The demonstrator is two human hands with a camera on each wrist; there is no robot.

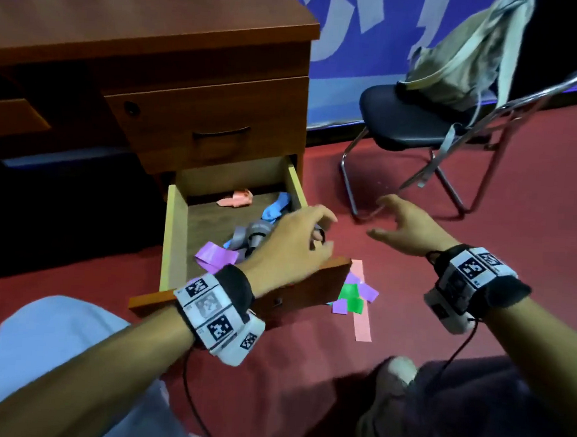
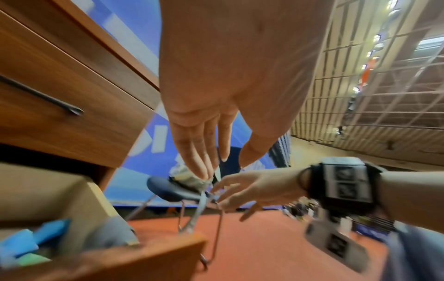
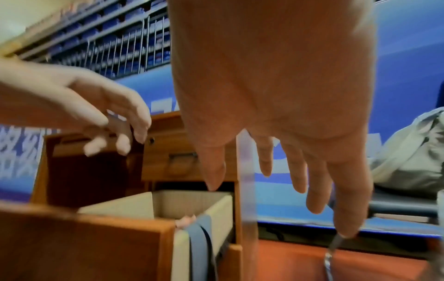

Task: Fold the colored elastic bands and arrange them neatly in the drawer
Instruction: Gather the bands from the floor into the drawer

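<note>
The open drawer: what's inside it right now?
In the drawer lie loose bands: a pink one at the back, blue, grey and purple nearer the front. The left hand covers the rest.

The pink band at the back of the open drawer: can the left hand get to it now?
Probably yes. The pink band lies uncovered at the drawer back, and the left hand hovers over the drawer front with nothing between them.
</note>
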